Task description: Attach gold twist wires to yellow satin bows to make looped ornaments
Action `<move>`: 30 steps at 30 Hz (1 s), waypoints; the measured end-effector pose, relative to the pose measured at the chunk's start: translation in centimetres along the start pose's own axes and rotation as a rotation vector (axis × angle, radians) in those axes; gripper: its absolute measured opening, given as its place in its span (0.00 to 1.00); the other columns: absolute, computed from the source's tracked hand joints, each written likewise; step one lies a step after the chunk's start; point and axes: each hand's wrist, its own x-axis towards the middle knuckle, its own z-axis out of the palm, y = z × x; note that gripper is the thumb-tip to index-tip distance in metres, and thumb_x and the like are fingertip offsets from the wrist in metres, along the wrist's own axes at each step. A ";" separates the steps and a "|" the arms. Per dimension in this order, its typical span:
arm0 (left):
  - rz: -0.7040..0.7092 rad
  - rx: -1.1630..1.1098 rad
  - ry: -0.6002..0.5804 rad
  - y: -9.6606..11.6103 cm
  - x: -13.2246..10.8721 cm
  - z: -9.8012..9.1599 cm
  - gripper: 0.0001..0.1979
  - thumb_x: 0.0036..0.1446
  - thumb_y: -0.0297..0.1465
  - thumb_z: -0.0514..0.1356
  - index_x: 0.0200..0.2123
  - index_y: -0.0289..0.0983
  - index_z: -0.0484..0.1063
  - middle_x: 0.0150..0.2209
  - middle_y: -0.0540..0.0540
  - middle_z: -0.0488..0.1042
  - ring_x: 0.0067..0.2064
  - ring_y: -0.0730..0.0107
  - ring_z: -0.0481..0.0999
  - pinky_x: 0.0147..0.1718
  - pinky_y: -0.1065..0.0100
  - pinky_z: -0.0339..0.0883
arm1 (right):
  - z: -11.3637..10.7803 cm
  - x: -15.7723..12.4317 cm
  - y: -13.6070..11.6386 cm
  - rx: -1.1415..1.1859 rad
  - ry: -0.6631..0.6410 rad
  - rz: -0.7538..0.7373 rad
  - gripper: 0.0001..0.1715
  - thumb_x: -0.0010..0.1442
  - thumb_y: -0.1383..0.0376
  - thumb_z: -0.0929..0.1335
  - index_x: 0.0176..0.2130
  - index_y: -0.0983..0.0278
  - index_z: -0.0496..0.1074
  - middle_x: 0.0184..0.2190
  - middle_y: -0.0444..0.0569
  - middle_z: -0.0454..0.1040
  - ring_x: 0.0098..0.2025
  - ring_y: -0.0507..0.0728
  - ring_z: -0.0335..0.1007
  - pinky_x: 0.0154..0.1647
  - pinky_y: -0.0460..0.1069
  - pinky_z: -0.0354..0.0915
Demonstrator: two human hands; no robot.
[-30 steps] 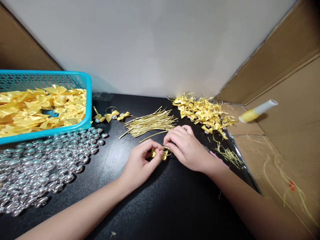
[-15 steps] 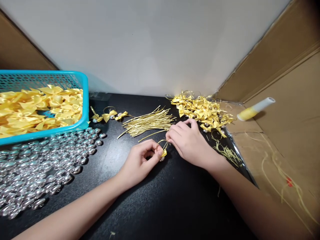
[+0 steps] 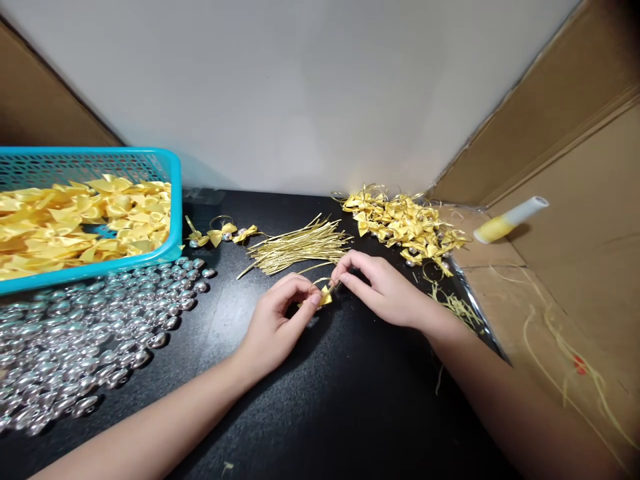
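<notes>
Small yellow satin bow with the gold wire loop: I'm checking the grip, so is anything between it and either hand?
Nothing visible. The left hand pinches the small yellow satin bow directly, and the right hand pinches its thin gold wire loop.

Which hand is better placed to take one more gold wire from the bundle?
Probably the right hand: it lies just beside the gold wires, fingertips near their ends. The left hand pinches the yellow bow, farther away.
</notes>
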 end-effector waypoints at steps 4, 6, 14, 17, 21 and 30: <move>-0.070 -0.048 0.028 -0.1 -0.1 0.1 0.08 0.61 0.33 0.57 0.32 0.36 0.70 0.30 0.48 0.71 0.32 0.70 0.70 0.33 0.69 0.65 | 0.0 0.1 0.1 0.120 0.045 0.022 0.05 0.63 0.69 0.61 0.34 0.62 0.65 0.29 0.43 0.72 0.34 0.51 0.69 0.39 0.48 0.63; -0.084 -0.078 0.036 0.0 -0.1 0.1 0.08 0.61 0.34 0.56 0.32 0.37 0.69 0.29 0.49 0.71 0.31 0.71 0.70 0.31 0.70 0.65 | 0.0 0.1 0.2 0.148 0.060 0.022 0.05 0.63 0.69 0.61 0.34 0.62 0.64 0.28 0.42 0.70 0.32 0.51 0.67 0.38 0.48 0.63; 0.161 -0.002 -0.054 0.5 -0.2 -0.6 0.07 0.59 0.29 0.56 0.29 0.38 0.70 0.32 0.47 0.71 0.36 0.67 0.70 0.36 0.66 0.64 | -0.2 0.1 0.5 0.161 0.042 0.099 0.04 0.60 0.69 0.62 0.35 0.62 0.65 0.25 0.40 0.62 0.27 0.50 0.57 0.29 0.47 0.56; 0.245 -0.021 -0.180 0.6 -0.3 -0.9 0.06 0.57 0.27 0.57 0.28 0.39 0.70 0.30 0.48 0.72 0.34 0.67 0.70 0.36 0.65 0.63 | -0.2 0.1 0.7 0.165 0.056 0.096 0.04 0.60 0.69 0.62 0.35 0.62 0.65 0.25 0.40 0.62 0.27 0.50 0.57 0.29 0.46 0.56; 0.237 -0.079 -0.298 0.3 -0.4 -1.1 0.06 0.58 0.28 0.56 0.32 0.40 0.73 0.25 0.49 0.71 0.30 0.67 0.69 0.31 0.66 0.62 | -0.3 0.1 0.8 0.156 0.061 0.106 0.03 0.59 0.69 0.62 0.34 0.62 0.65 0.24 0.39 0.61 0.26 0.49 0.55 0.27 0.46 0.55; 0.301 0.101 -0.334 0.7 -0.5 -0.4 0.09 0.59 0.23 0.53 0.32 0.37 0.73 0.24 0.49 0.73 0.28 0.71 0.69 0.28 0.70 0.62 | 0.0 0.0 -0.1 0.205 0.107 0.043 0.04 0.58 0.72 0.63 0.34 0.64 0.66 0.23 0.38 0.60 0.25 0.47 0.54 0.25 0.44 0.53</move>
